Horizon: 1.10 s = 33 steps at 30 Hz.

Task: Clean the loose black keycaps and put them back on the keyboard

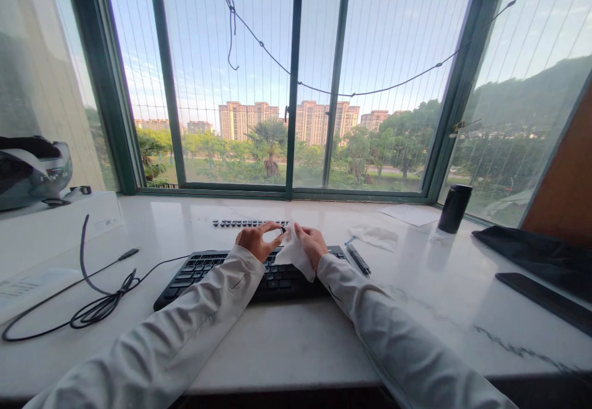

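From where I'm standing, the person is leaning both sleeved forearms over the near edge of the table (287, 341) and working above a black keyboard (282, 287). The left hand (257, 242) is pinching a small black key (283, 229) between thumb and finger, the grip closing down to a narrow gap around it. The right hand (313, 245) is bunching a white tissue (296, 257) in its fingers, and the loose end is hanging down over the keyboard. The key is sitting just beside the tissue, in the air; I cannot tell whether the two are touching.

Behind the hands, a row of loose keys (247, 223) is lying on the table, and to the right a dark pen-like tool (358, 260) is resting near the keyboard's corner.

I am judging the key to be very light and stiff, probably smooth enough to be slipping out if squeezed off-centre. Holding it by two opposite sides, as the fingertips seem to be doing, is looking like the best hold. The tissue is appearing soft, limp and easily torn, so a gathered fold is offering a safer hold than a single thin edge.
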### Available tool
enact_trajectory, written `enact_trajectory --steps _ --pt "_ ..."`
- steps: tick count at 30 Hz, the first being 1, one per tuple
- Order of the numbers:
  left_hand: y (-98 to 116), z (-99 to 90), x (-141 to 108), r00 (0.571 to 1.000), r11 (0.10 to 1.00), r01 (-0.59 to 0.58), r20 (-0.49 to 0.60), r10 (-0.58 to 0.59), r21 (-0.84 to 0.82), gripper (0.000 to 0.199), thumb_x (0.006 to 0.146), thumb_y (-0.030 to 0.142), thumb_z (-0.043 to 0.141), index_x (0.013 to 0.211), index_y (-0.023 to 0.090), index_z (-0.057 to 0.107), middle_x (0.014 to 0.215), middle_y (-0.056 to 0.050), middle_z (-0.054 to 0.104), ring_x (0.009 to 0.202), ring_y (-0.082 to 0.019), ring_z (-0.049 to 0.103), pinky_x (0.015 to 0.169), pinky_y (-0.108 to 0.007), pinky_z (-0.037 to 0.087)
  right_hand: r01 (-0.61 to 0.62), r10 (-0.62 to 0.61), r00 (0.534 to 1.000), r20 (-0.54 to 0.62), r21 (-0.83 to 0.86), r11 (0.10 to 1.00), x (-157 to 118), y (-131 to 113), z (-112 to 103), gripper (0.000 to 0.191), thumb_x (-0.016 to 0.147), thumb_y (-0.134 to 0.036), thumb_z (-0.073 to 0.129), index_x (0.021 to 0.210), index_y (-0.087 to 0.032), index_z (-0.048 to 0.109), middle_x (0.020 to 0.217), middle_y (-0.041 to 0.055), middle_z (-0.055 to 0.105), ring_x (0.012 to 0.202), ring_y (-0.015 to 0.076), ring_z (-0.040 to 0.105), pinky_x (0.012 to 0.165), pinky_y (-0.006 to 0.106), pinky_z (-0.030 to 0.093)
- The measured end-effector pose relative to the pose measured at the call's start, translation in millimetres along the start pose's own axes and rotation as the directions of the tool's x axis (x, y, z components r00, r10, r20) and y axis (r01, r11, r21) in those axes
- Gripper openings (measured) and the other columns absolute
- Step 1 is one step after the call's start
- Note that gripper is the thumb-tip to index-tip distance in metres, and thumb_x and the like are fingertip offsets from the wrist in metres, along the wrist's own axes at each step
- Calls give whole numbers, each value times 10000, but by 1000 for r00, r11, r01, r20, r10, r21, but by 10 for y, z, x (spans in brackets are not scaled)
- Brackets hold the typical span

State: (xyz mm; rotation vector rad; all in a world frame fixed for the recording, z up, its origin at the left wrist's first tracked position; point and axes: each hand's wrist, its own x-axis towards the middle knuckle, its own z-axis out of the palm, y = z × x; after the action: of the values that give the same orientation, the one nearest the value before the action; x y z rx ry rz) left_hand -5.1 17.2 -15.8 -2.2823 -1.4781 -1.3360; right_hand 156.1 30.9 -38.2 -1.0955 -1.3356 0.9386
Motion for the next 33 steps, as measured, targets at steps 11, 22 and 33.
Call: enact_trajectory --steps 11,22,33 --pt "-23 20 -5 998 1000 -2 61 0 30 277 748 479 598 958 326 694 946 41 719 897 -194 665 832 -262 489 -9 -9 989 150 119 993 -80 -29 66 536 648 -603 638 898 -138 728 815 67 704 683 157 601 624 250 428" --pt "-19 34 -28 999 1000 15 46 -15 -7 261 729 480 615 919 315 684 918 41 722 897 -186 661 796 -250 492 -23 0 991 133 168 985 -72 -23 43 529 615 -567 687 906 -127 730 757 68 695 607 134 568 576 247 418" --pt "-16 16 -34 998 1000 -4 63 4 2 245 730 470 612 907 314 680 874 38 725 888 -188 661 774 -256 492 30 -36 997 71 83 996 -86 -60 8 511 554 -581 708 793 -129 739 649 39 665 530 114 523 498 230 369"
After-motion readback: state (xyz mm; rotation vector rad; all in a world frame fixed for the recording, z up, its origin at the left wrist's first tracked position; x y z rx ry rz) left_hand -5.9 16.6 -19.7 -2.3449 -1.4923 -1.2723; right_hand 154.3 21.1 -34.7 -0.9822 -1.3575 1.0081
